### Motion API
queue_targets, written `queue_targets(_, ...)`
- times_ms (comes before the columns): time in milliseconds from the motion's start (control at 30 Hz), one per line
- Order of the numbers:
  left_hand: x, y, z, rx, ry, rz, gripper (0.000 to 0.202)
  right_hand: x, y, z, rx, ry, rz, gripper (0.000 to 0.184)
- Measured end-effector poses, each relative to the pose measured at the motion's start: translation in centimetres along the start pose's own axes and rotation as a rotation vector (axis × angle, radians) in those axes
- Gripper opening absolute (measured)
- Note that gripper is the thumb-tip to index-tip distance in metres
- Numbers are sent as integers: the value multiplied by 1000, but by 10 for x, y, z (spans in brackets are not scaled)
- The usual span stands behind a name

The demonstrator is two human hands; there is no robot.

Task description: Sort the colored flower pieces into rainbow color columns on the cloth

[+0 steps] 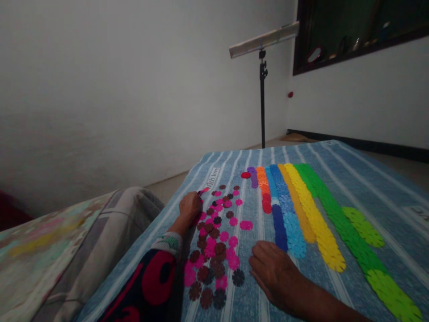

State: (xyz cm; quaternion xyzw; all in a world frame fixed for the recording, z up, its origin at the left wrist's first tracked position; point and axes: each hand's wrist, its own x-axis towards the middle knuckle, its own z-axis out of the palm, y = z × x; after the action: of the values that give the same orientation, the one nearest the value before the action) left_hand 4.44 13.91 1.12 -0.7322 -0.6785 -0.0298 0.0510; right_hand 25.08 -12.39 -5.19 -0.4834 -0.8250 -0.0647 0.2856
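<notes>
My left hand (190, 206) is closed at the far left edge of a loose spread of notched, flower-shaped discs. Pink and dark discs (203, 191) lie right by its fingertips; whether one is pinched there is hidden. The spread mixes pink discs (233, 242), brown discs (207, 297) and black discs (238, 277). My right hand (273, 273) has its fingers curled in, low over the cloth between this spread and the sorted rows. What its fingers hold, if anything, cannot be seen. Nearest to it are a dark blue row (279, 228) and a light blue row (296, 235).
Overlapping rows continue rightward: a yellow row (317, 221), a green row (345, 232) and lime discs (393, 290). Orange discs (262, 179), purple discs (253, 176) and a red disc (246, 175) lie farther back. A striped blue cloth (231, 163) covers the surface. Behind stands a black pole (262, 107).
</notes>
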Motion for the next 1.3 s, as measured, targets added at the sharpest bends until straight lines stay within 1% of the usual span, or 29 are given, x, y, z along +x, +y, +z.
queue_targets(133,0,-3,-1,37,5,36,34,-1,0,1,-2,-12,8,15)
queue_targets(267,-5,-6,-3,3,32,44,31,-3,0,4,6,1,8,16)
queue_targets(400,-8,-12,-11,-42,43,62,33,-3,0,5,27,9,10,17)
queue_targets(467,-8,-12,-16,-103,46,93,32,-3,0,5,26,21,7,17)
queue_targets(567,-9,-5,-19,-298,34,160,26,-2,0,3,17,32,-4,17)
queue_targets(667,-17,16,-14,-522,-29,268,20,-2,0,1,1,20,-3,17)
queue_targets(767,-32,49,-7,-666,-82,422,17,-1,1,-1,-4,-2,-1,16)
queue_targets(833,-44,74,-5,-674,-98,527,16,0,1,-2,-3,-16,3,16)
queue_targets(900,-56,97,-4,-635,-101,616,16,1,0,-3,-10,-27,9,15)
queue_targets(1000,-67,124,-1,-597,-117,708,20,1,0,-2,-29,-36,14,13)
queue_targets(1133,-75,147,5,-578,-141,768,26,1,-1,0,-37,-41,23,12)
queue_targets(1300,-81,160,6,-543,-136,781,30,2,-1,-1,-49,-44,25,13)
